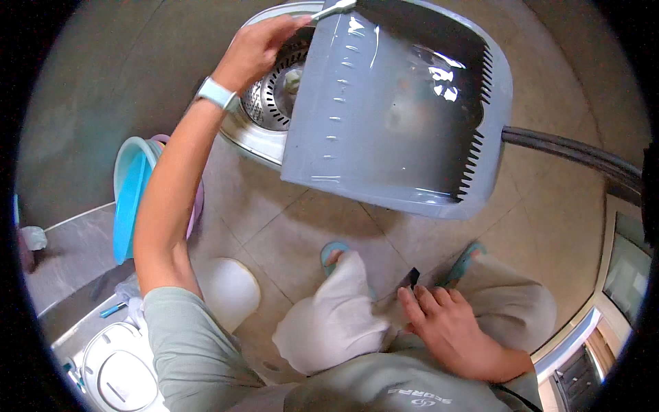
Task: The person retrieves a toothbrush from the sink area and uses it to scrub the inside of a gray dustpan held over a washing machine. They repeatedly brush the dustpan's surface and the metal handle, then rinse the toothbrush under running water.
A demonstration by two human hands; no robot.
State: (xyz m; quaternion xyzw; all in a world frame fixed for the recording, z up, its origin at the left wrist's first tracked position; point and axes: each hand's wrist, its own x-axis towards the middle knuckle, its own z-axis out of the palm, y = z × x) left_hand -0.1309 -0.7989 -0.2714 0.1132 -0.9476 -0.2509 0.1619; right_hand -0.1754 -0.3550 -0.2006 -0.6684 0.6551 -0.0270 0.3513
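Note:
My left hand (257,51) reaches far forward, its fingers closed on a slim white stick-like tool (335,9) at the upper left corner of a grey dustpan (312,117). The dustpan looks wet and shiny inside, with a row of comb teeth along its right edge; a long dark handle (570,145) runs off to the right. Partly behind the pan sits a round perforated metal tub (255,113) with a white rim. My right hand (449,329) rests low over my lap, fingers curled, with a small black piece (413,277) poking out at the fingertips.
Blue and pale green basins (130,199) lean on a ledge (75,264) at the left. Nearer me are a white round lid-like object (233,288) and a white appliance (123,371). A framed glass pane (628,261) is at the right, above tiled floor (281,240).

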